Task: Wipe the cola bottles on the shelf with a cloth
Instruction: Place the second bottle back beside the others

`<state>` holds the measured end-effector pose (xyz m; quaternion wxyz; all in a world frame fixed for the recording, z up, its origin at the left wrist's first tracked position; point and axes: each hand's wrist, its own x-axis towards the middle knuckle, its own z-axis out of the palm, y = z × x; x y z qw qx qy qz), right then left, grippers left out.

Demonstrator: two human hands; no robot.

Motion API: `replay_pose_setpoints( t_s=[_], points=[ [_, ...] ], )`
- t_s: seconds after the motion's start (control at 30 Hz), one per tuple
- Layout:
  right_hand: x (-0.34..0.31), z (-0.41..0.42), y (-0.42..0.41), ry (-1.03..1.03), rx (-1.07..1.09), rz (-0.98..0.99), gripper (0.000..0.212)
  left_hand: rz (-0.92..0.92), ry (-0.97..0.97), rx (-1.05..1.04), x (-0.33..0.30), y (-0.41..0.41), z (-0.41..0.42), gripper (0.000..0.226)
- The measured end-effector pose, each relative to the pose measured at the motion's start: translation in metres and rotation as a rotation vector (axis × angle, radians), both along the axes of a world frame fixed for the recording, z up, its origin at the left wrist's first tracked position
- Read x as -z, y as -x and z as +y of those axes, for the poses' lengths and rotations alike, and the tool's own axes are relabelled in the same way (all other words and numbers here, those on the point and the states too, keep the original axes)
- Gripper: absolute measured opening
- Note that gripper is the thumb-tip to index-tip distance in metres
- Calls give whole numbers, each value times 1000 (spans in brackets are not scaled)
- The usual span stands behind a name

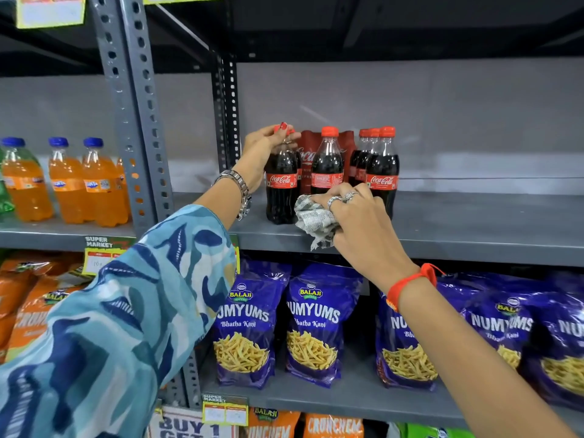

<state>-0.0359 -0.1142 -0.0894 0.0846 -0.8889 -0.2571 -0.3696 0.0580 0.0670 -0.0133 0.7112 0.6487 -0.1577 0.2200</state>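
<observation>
up top, left hand [262, 143] fingers round the cola bottle [281, 184] cap, right hand [357, 216] bunching cloth [313, 219] (against its base)

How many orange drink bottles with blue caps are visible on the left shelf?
3 clear ones: leftmost, middle, right, in a row. A partly hidden fourth shows behind the right one; more may be hidden.

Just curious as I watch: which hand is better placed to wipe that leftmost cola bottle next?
The right hand. It already holds the cloth bunched beside the leftmost cola bottle, low on its side. The left hand is busy gripping that bottle's cap, steadying it.
</observation>
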Motion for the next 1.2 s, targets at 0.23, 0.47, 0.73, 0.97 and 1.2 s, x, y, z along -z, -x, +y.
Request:
replay_pose_setpoints(
  t_s=[0.23, 0.47, 0.73, 0.97, 1.2],
  points=[
    [0, -2, 2, -22, 5, -6, 42, 7, -75, -34, 2, 7, 1, 27],
    [6, -20, 6, -33, 25, -20, 46, -64, -47, -127, -3, 13, -1, 30],
    [25, -89, 10, -103, 199, -6, 50, -300, -529, -386, 1, 26, -12, 60],
    [5, -134, -22, -233, 399, -43, 38, -358, -954, -696, 20, 41, -28, 68],
    [-16, -133, -59, -248, 438, -75, 32, -390, -1065, -764, 33, 49, -32, 71]
  ],
)
